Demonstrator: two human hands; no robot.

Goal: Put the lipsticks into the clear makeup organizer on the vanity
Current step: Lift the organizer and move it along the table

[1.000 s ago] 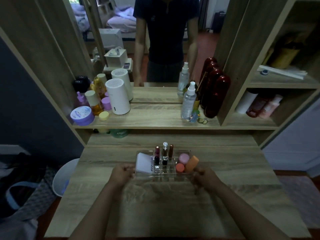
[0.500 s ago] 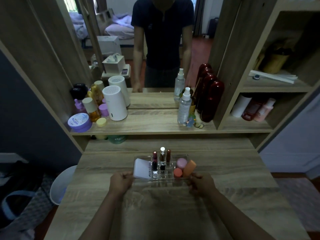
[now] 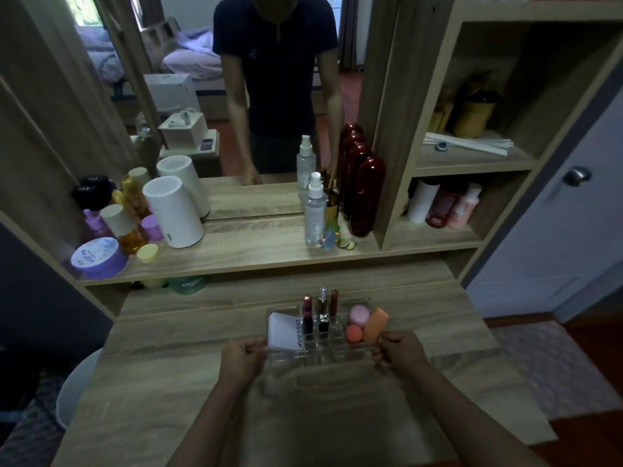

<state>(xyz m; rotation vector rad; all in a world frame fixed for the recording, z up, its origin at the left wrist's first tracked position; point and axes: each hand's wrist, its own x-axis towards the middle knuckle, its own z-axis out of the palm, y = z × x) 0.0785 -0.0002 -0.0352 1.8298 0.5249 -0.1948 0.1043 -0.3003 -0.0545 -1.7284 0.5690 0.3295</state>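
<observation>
Head view: three lipsticks (image 3: 319, 310) stand upright in the middle slots of the clear makeup organizer (image 3: 337, 352) on the near surface (image 3: 438, 332). Left hand (image 3: 241, 360) and right hand (image 3: 401, 352) each pinch an end of it. No loose lipsticks visible; the task looks essentially done.

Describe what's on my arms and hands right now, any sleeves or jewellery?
Both forearms are bare, no sleeves reaching them. The left hand and right hand show no rings, watch, or gloves. The mirror shows a dark short-sleeved shirt.
</observation>
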